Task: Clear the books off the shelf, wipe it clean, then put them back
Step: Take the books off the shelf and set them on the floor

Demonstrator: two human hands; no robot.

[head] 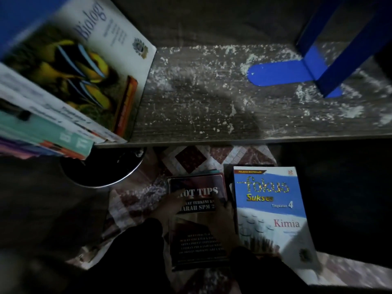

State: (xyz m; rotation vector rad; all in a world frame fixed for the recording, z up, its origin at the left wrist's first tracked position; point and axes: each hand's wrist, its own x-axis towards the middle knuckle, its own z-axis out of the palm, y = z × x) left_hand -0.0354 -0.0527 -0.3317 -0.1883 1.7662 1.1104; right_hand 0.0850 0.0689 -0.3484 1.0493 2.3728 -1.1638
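The wooden shelf (pixel 212 115) lies bare in its middle, speckled with white dust. A row of books leans at its left end, fronted by a Biologi book (pixel 84 66) with a fish cover. Below on the floor lies a dark Hot Tips book (pixel 197 236) on a small stack, beside a blue Fokus Kimia book (pixel 273 213). My left hand (pixel 169 206) holds the Hot Tips book at its left edge, thumb on the cover. Along that book's right edge rests my right hand (pixel 222 221), fingers curled round it. Both wrists are in dark sleeves.
A blue metal bookend (pixel 282 73) stands on the shelf's right part. Under the shelf's left end sits a round dark stool or pot with a shiny rim (pixel 127 172). The floor has a patterned red-and-white covering (pixel 191 160). The surroundings are very dim.
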